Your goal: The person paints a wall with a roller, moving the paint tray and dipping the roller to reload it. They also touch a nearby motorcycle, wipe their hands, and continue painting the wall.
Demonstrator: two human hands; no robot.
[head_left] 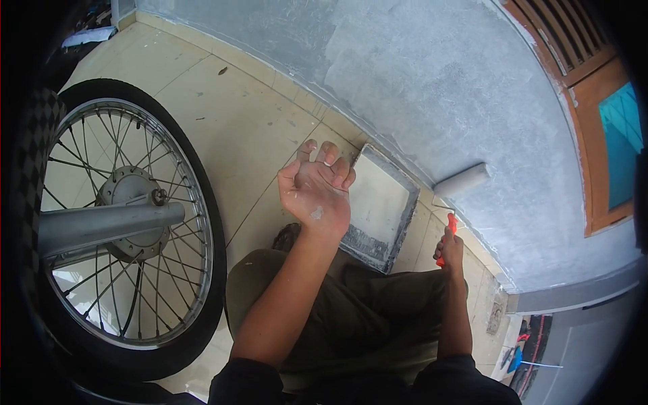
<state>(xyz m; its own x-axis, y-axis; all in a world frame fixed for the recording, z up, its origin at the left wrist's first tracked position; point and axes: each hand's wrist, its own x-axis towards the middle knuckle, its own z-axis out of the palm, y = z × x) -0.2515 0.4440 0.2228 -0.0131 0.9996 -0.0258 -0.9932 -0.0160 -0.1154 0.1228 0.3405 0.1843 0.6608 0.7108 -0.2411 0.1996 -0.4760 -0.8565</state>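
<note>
My right hand (451,248) is wrapped round the orange handle of a paint roller (463,181). The roller's pale sleeve lies against the grey wall (432,88), low down near the floor. Palm up, my left hand (318,183) is raised with its fingers apart and loosely curled, and it holds nothing. White smears of paint mark its wrist and fingertips. Behind that hand, a dark-edged paint tray (405,226) with whitish paint in it rests on the floor beside the wall; the hand covers part of its left side.
A motorcycle wheel (202,196) with a black tyre and spokes stands close on the left. Cream tiles (229,115) cover the floor. A brown wooden frame (594,148) is set in the wall at the right. My bent legs are below the tray.
</note>
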